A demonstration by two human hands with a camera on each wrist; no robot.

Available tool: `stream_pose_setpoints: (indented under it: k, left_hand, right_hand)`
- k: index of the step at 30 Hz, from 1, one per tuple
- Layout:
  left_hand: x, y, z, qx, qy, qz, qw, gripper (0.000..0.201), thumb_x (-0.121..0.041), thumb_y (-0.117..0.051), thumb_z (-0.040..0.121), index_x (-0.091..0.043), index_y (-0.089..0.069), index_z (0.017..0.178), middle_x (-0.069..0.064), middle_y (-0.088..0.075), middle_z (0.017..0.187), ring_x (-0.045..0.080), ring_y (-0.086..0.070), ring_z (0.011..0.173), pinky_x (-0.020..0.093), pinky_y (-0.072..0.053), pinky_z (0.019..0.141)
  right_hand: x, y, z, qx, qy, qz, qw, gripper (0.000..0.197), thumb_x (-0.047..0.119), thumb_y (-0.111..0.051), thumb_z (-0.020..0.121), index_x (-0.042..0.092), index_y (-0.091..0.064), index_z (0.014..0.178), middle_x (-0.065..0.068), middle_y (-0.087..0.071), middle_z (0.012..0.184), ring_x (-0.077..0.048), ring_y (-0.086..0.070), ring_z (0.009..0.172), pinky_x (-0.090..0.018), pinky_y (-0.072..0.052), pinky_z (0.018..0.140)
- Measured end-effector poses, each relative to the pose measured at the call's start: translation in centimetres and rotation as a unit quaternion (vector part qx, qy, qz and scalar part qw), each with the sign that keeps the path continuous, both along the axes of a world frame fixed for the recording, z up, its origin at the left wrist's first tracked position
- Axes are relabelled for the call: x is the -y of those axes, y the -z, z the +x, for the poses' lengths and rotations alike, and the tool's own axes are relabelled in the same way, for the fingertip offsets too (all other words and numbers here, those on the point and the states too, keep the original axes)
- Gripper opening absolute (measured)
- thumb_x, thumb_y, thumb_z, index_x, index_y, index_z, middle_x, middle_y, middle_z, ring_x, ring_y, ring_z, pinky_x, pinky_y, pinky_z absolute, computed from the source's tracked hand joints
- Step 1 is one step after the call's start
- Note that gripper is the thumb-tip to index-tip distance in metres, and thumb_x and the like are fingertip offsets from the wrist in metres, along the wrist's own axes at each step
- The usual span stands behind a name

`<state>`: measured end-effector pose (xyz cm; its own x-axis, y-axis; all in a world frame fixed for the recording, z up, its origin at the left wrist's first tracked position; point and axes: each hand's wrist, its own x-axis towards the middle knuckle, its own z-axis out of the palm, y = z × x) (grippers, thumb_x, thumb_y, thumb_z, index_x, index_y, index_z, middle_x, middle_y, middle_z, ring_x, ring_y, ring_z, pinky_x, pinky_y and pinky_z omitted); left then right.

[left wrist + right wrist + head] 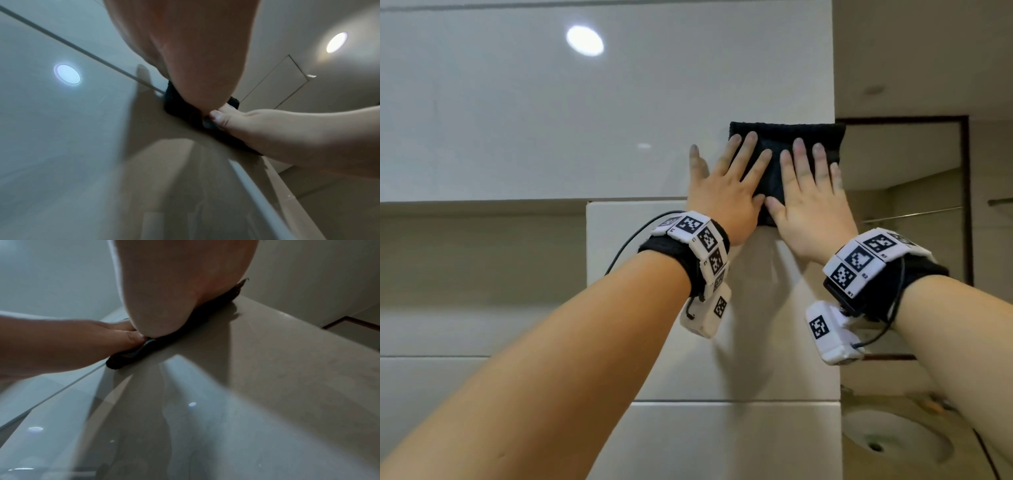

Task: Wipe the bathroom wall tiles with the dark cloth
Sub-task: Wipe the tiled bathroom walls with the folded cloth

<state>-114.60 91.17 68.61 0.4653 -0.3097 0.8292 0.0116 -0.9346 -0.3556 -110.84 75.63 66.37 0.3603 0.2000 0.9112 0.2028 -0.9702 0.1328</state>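
Observation:
A dark folded cloth (784, 137) lies flat against the glossy white wall tiles (551, 120), close to the wall's right corner edge. My left hand (726, 178) presses on the cloth's left half with straight, spread fingers, its little finger on bare tile. Beside it, my right hand (808, 185) presses the right half the same way, thumbs nearly touching. In the left wrist view the cloth (174, 104) shows under my palm, with the right hand's thumb (218, 116) next to it. The right wrist view shows the cloth (144, 350) squeezed between palm and tile.
The tiled wall ends at a vertical corner (835, 240) just right of the cloth. Beyond it are a dark-framed mirror (900, 154) and a white basin (887, 442) below. A tile joint (482, 200) runs horizontally at wrist height. A ceiling light reflection (585, 40) glares upper left.

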Motion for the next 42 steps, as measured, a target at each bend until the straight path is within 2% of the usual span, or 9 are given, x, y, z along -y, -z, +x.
stream_pose_setpoints:
  k: [7,16,23,28,35,42]
  left_hand:
    - [-2.7,1.5,-0.3,0.006,-0.013,0.002,1.0,0.062,-0.049,-0.02,0.104,-0.028,0.001,0.159,-0.002,0.012,0.167,0.016,0.011,0.153,0.066,0.007,0.116]
    - [-9.0,1.2,-1.2,0.007,-0.027,-0.004,1.0,0.063,-0.052,-0.016,0.104,-0.029,0.004,0.159,-0.004,0.015,0.166,0.015,0.013,0.152,0.065,0.008,0.116]
    - [-18.0,0.6,-2.7,0.012,-0.049,-0.03,0.998,0.063,-0.052,-0.015,0.104,-0.029,0.005,0.159,-0.004,0.015,0.166,0.014,0.013,0.152,0.066,0.006,0.116]
    - [-25.5,-0.2,-3.7,0.02,-0.06,-0.034,0.997,0.063,-0.052,-0.015,0.104,-0.029,0.005,0.159,-0.004,0.015,0.166,0.013,0.012,0.152,0.066,0.004,0.117]
    - [-35.0,-2.2,-4.9,0.027,-0.074,-0.049,0.996,0.063,-0.053,-0.014,0.104,-0.029,0.005,0.159,-0.005,0.015,0.166,0.013,0.012,0.152,0.066,0.006,0.117]
    - [-40.6,-3.1,-5.6,0.032,-0.08,-0.055,0.995,0.062,-0.052,-0.013,0.104,-0.028,0.006,0.159,-0.005,0.016,0.166,0.012,0.013,0.152,0.065,0.007,0.117]
  right_hand:
    - [-2.7,1.4,-0.2,0.015,0.0,0.003,1.0,0.075,0.052,-0.026,0.099,0.015,0.005,0.156,-0.007,0.015,0.163,-0.029,0.014,0.15,-0.049,0.004,0.121]
    - [-8.7,0.7,-0.9,0.027,-0.011,-0.017,0.999,0.076,0.053,-0.028,0.099,0.013,-0.001,0.157,-0.009,0.01,0.164,-0.032,0.01,0.15,-0.052,0.003,0.12]
    - [-17.8,-0.8,-1.9,0.041,-0.019,-0.038,0.998,0.075,0.057,-0.021,0.098,0.016,0.003,0.156,-0.006,0.014,0.164,-0.03,0.015,0.149,-0.05,0.007,0.12]
    - [-25.1,-2.2,-2.7,0.05,-0.021,-0.059,0.997,0.074,0.057,-0.022,0.099,0.017,0.001,0.157,-0.006,0.013,0.164,-0.03,0.014,0.15,-0.05,0.007,0.12]
    - [-34.5,-5.1,-3.7,0.047,-0.03,-0.078,0.995,0.073,0.056,-0.016,0.099,0.017,0.008,0.156,-0.004,0.019,0.162,-0.029,0.02,0.148,-0.049,0.011,0.119]
    - [-40.3,-6.1,-4.4,0.047,-0.037,-0.08,0.995,0.072,0.055,-0.02,0.1,0.017,0.005,0.156,-0.005,0.017,0.163,-0.031,0.019,0.148,-0.05,0.011,0.119]
